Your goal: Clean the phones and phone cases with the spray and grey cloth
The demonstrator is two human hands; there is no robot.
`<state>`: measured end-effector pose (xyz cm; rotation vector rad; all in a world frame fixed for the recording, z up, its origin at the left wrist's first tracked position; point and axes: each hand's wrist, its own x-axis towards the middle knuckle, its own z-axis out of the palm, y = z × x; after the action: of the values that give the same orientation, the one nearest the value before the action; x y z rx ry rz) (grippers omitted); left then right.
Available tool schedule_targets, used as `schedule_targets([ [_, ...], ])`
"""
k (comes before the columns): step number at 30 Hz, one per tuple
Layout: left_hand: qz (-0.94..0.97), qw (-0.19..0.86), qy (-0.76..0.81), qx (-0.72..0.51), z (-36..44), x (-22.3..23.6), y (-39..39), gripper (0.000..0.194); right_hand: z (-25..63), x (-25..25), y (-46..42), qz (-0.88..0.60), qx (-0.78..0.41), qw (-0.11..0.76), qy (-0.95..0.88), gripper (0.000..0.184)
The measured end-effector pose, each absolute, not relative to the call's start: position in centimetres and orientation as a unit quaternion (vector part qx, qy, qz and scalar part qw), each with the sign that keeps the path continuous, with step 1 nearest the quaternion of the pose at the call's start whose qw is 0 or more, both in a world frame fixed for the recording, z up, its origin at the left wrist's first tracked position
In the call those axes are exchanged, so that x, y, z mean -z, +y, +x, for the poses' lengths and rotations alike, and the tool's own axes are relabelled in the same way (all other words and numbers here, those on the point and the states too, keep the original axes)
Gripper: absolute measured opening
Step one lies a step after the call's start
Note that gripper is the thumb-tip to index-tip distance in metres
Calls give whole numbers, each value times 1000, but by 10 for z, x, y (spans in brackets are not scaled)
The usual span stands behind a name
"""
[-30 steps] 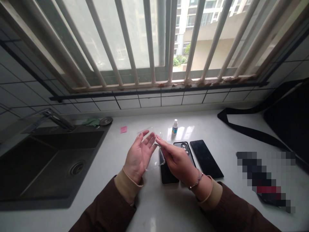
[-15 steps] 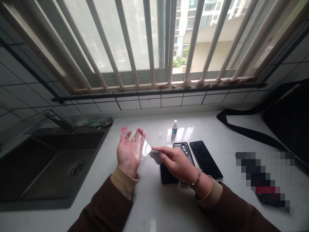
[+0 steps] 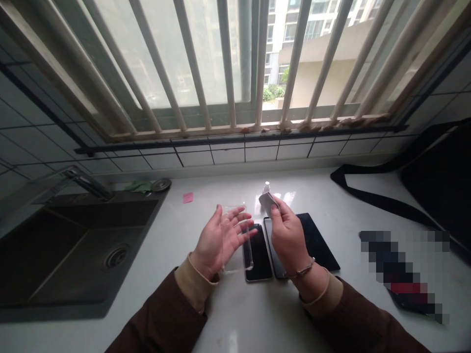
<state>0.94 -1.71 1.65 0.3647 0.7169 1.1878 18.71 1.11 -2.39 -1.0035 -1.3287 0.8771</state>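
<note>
No words, numbers, brands or signs can be read: faint marks on the small pink note (image 3: pixel 188 197) are too tiny to make out, the white-topped bottle (image 3: pixel 267 187) is mostly hidden behind the grey cloth (image 3: pixel 268 201), and blocky pixels obscure a dark object (image 3: pixel 408 279) on the right.

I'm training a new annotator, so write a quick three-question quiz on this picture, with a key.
1. True or false: the right hand grips the bottle.
2. Which is nearest the sink?
A) strap
B) pink note
C) bottle
3. Fill the gap: the case at the left hand is ____, so things show through it.

Key: 1. False, it grips a grey cloth. 2. B. 3. Clear.
</note>
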Motion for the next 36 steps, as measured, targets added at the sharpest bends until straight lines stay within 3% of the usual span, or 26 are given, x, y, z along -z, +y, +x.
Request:
schedule_targets([
  [3, 189, 794, 299, -494, 20, -10, -24, 60, 186, 21, 5, -400, -249, 545, -694, 45],
  [6, 178, 805, 253, -507, 25, -5, -24, 57, 179, 22, 1, -327, -197, 457, -804, 52],
  [15, 91, 720, 351, -591, 21, -3, -16, 62, 170, 26, -6, -229, -174, 369, -883, 57],
  [27, 16, 596, 398, -698, -5, -15, -1, 61, 175, 8, -16, -134, -309, 342, -877, 55],
  [32, -1, 578, 399, -712, -13, -15, 2, 60, 180, 0, -17, -143, -428, 335, -827, 43],
  [36, 19, 622, 376, -686, -13, -19, 2, 61, 175, 14, -5, -242, -560, 449, -653, 35],
])
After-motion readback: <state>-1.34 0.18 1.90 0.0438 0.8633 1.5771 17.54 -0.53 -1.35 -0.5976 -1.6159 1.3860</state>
